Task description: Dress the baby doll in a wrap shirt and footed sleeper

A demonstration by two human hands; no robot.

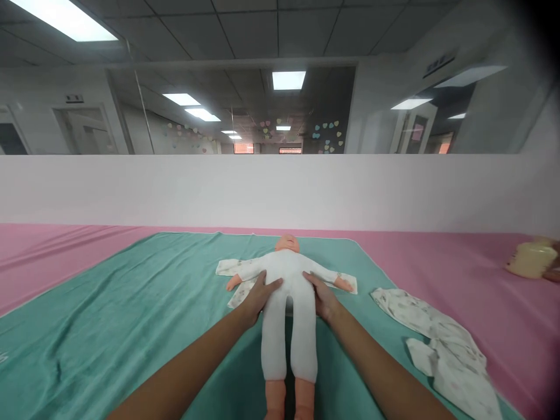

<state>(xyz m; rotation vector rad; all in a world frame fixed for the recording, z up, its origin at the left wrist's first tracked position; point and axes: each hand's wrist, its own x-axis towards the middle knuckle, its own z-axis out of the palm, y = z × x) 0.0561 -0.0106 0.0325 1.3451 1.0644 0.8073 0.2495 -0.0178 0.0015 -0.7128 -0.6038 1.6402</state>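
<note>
A baby doll [289, 274] in a white long-sleeved, long-legged body suit lies with its head away from me and its bare feet towards me. My left hand [258, 298] is closed round the left side of its waist, thumb on the belly. On the other side, my right hand [324, 297] grips the waist in the same way, its fingers partly hidden behind the doll. Beneath the doll's arms lies a white patterned baby shirt [227, 267], its sleeves spread to both sides and its middle covered by the doll.
White patterned baby trousers [455, 350] lie crumpled at the right. A teal blanket [131, 303] covers the pink surface [437, 256]. At the far right is a pale yellow object [531, 259], partly cut off. A white wall [262, 189] with a mirror or window above stands behind.
</note>
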